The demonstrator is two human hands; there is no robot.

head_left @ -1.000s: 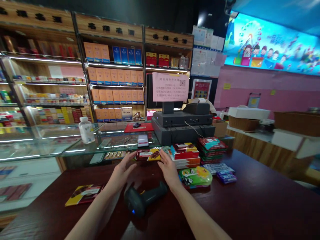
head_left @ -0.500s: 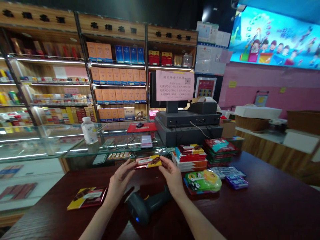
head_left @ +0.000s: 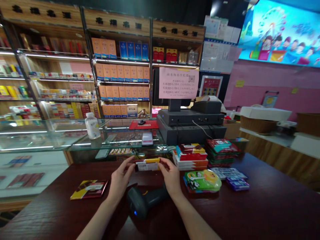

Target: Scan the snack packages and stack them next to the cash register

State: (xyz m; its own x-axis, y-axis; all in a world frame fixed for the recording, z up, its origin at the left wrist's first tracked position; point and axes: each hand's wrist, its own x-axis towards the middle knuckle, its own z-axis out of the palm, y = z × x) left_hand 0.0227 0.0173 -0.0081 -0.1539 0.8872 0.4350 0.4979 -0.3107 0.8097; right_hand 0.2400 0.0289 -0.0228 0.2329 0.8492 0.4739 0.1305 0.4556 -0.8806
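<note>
Between my two hands is a chocolate bar [head_left: 148, 164] in a yellow and red wrapper, held up above the dark counter with a pale printed side towards me. My left hand [head_left: 121, 177] pinches its left end, and my right hand [head_left: 170, 176] pinches the right end. Below it a dark barcode scanner [head_left: 138, 202] lies on the counter, a blue light glowing on its head; its handle end is partly behind my right wrist. A second chocolate bar package [head_left: 89, 189], yellow and dark red, lies flat left of my left forearm.
Right of my hands are stacked chocolate boxes [head_left: 190, 156], dark red packets [head_left: 221, 151], a green panda-print pack [head_left: 202, 181] and a purple pack [head_left: 237, 183]. Behind stand a register [head_left: 190, 128] with a monitor, a glass display case [head_left: 117, 135] and a white bottle [head_left: 92, 126].
The chocolate bar has been tipped between my hands, so its pale printed side now faces me instead of the picture side. My view has shifted slightly. Both hands keep their grip.
</note>
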